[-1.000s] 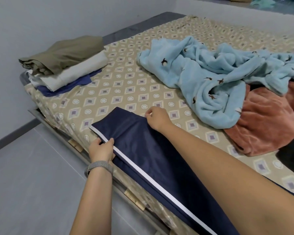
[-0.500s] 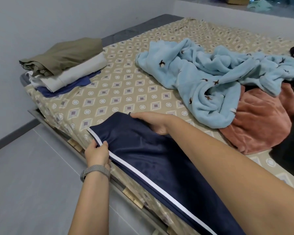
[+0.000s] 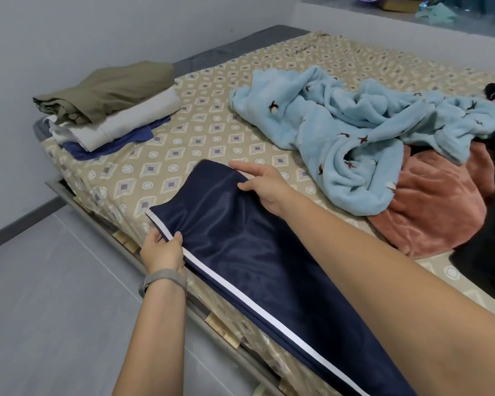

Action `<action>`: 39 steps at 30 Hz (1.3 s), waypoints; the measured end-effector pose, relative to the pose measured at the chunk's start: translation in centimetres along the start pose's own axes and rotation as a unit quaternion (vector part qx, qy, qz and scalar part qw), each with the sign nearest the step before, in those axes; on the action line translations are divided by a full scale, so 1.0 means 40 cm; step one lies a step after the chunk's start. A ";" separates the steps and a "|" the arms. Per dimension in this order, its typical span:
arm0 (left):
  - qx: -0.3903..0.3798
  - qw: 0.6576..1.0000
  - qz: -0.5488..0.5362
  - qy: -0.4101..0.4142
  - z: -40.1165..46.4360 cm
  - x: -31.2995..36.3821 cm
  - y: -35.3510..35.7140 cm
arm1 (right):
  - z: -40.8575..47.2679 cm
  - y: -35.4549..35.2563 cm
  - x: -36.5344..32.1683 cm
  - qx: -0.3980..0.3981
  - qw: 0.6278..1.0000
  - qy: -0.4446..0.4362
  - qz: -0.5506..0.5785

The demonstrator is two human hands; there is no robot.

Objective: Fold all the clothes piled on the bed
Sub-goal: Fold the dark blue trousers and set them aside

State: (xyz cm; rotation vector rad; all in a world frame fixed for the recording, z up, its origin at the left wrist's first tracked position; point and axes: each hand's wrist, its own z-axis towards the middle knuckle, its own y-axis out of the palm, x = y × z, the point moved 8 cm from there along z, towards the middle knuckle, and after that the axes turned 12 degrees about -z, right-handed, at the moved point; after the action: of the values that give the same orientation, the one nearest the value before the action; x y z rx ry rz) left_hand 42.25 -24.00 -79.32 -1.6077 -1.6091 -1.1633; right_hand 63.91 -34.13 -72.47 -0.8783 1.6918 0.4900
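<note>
Hands [image 3: 162, 251] on diagonal navy trousers [image 3: 255, 267]

Plenty of bare bed sheet [image 3: 189, 138] between the folded stack [image 3: 109, 110] at the left corner and the blue fleece [image 3: 340, 138]. Right side's blocked though, fleece heaped over a pink garment [image 3: 429, 212].

Navy trousers [image 3: 240, 252] with a white side stripe lie flat along the bed's near edge, beside crumpled fleece clothes [image 3: 369, 144].
</note>
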 end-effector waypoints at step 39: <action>-0.283 0.654 0.612 0.344 -0.723 -0.268 0.259 | -0.937 -0.583 0.507 0.159 0.716 0.197 -0.650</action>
State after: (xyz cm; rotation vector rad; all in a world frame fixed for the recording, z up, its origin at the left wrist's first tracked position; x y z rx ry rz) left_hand 48.42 -55.44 -73.76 -1.6852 0.4784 -1.1789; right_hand 55.49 -81.71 -77.69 -1.6933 1.0227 -0.9853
